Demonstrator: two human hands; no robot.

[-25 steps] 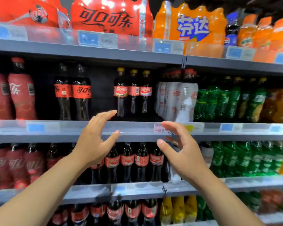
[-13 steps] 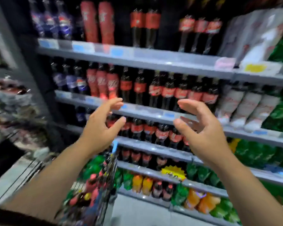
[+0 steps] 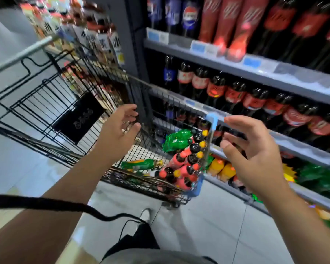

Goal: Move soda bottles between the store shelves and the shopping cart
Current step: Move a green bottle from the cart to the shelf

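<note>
While near the cart [image 3: 156, 145], hands [image 3: 116, 134] [image 3: 255, 159] spread, empty.

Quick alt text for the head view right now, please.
The left hand and right hand hover open and empty near a black wire shopping cart holding soda bottles. Store shelves of cola bottles stand to its right.

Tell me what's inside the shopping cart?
Piled in the shopping cart are pink bottles, dark bottles with yellow caps, and green bottles. Anything underneath the pile is covered.
</note>
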